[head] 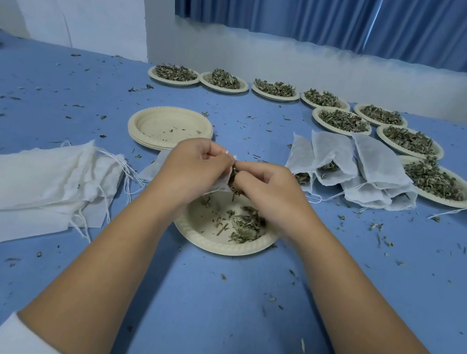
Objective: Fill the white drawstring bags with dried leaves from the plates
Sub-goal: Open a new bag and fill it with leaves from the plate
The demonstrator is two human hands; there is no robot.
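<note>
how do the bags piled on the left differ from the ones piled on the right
The left bags lie flat and look empty; the right bags bulge, with dried leaves showing at some mouths. The left bags are stacked in layers; the right bags lean across one another beside a full plate. Both are white fabric with thin drawstrings.

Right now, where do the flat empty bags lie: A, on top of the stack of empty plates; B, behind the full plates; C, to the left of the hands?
C: the flat empty bags lie spread on the blue cloth, left of the left hand.
</note>
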